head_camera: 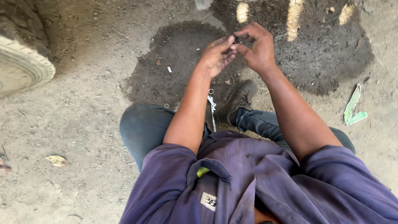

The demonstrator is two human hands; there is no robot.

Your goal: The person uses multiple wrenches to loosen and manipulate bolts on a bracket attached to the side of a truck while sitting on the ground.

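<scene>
Fingertips of my left hand [216, 56] and right hand [256, 46] pinch one small dark part [236, 40] between them, over the oil-dark patch [174, 54] of dirt — too small to identify. Wrench [212, 108] lies untouched by my shoe [238, 99] — work seems midway.

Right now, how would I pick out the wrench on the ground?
Start at the dark oily patch in the dirt. Nearer the person lies a brown shoe; just left of it, between the legs, lies the wrench, the only slim, shiny metal thing there.

An outdoor repair yard: oil-stained dirt ground [83, 116], a vehicle tyre [20, 66], a wrench [212, 108].
</scene>
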